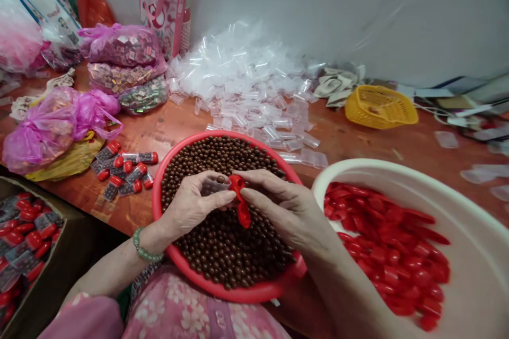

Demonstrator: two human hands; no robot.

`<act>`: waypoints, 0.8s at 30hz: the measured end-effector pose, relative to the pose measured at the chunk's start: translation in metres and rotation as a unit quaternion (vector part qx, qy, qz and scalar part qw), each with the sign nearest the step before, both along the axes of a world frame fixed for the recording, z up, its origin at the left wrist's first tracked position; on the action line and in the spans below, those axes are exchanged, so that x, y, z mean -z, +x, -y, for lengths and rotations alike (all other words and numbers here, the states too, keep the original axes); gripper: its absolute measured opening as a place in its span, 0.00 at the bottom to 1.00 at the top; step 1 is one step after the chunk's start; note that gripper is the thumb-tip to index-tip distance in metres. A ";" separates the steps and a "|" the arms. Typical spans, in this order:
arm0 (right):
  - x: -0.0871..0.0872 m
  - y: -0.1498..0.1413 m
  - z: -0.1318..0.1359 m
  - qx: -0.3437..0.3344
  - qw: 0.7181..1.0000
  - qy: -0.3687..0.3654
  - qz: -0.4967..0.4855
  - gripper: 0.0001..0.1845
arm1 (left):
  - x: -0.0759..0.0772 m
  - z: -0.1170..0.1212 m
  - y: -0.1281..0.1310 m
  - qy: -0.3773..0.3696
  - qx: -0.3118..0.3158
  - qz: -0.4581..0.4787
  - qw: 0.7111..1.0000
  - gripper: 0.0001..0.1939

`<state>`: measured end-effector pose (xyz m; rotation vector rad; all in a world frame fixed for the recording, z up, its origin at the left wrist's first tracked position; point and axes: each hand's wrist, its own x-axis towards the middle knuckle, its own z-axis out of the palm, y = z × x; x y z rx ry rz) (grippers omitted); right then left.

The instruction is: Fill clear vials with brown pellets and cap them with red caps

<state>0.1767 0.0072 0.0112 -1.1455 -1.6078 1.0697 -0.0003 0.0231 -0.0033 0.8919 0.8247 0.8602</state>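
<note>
Above a red basin [160, 167] of brown candy balls [230, 254], my two hands meet. My left hand [194, 201] grips a small clear plastic container [212, 185] lying sideways, with brown balls showing inside it. Its fingers are wrapped round the container. In my right hand [278, 204], the thumb and fingers pinch a red flip-top cap [239, 190], placed against the container's open end. The cap's lid part hangs down over the balls. Whether the cap is pressed fully on cannot be made out.
To the right, a white tub [449, 196] holds many red caps [393, 254]. Clear empty containers [254, 90] are heaped behind the basin. Filled containers [125, 167] lie at the left, with more in a cardboard box [71, 238]. Pink bags [47, 122] and a yellow basket [379, 108] stand farther back.
</note>
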 end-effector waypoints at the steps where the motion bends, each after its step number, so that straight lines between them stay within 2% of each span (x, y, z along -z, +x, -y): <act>1: -0.001 -0.002 0.003 0.005 0.999 0.027 0.024 0.12 | 0.001 0.001 0.000 0.000 -0.004 0.004 1.000 0.19; 6: -0.001 -0.009 0.017 0.009 0.989 0.099 0.111 0.21 | 0.003 0.004 0.002 0.000 -0.021 0.013 1.000 0.19; 10: -0.001 -0.004 0.015 0.036 0.986 0.117 0.112 0.19 | 0.005 0.003 0.001 0.017 0.003 0.026 1.000 0.19; 13: -0.007 0.003 0.005 0.048 0.987 0.106 0.111 0.15 | 0.007 0.002 0.000 0.005 0.038 0.023 0.999 0.20; 18: -0.019 0.002 -0.014 -0.026 0.985 0.127 0.116 0.09 | 0.011 -0.001 -0.001 -0.009 0.081 0.033 0.996 0.23; 24: -0.024 0.014 -0.020 -0.092 0.970 0.157 0.162 0.09 | 0.012 -0.002 -0.005 0.001 0.087 0.022 0.996 0.20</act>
